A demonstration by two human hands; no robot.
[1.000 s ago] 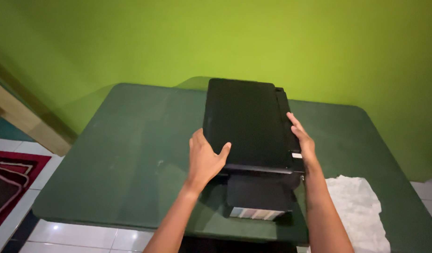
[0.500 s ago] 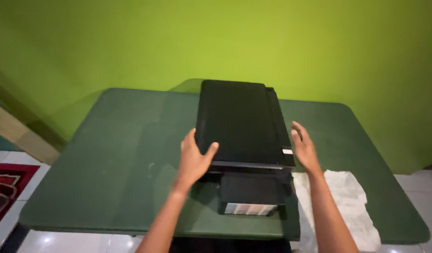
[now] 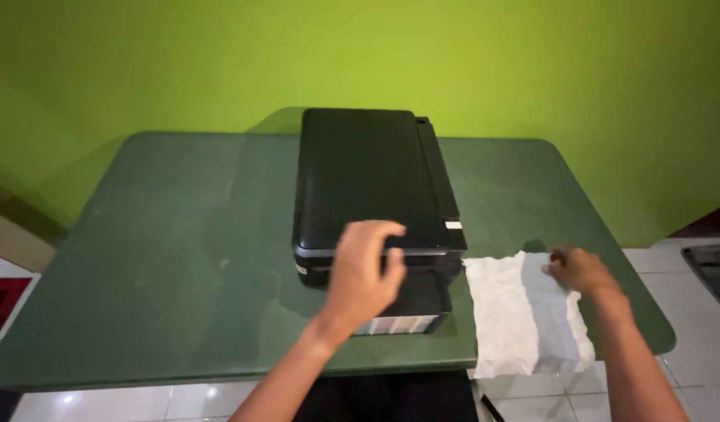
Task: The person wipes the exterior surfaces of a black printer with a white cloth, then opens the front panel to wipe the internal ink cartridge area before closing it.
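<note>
- Head view: the black printer (image 3: 371,184) is sitting mid-table on the green table (image 3: 157,258), its back toward the green wall (image 3: 360,47), its front end with the pale ink-tank block (image 3: 403,322) nearest the person.
- The left hand (image 3: 364,273) is hovering over the printer's front edge, fingers curled and loosely spread, gripping nothing that I can see.
- The right hand (image 3: 577,270) is reaching to the right of the printer, fingers narrowing onto the top edge of the white cloth (image 3: 524,312); whether it is pinching or only touching, I cannot tell.
- Judging by looks, the printer is handling as heavy, rigid and smooth-lidded: better gripped low along both long sides than by its lid.
- The cloth is looking light and limp, hanging off the table edge right of the printer; any corner is offering a hold.
</note>
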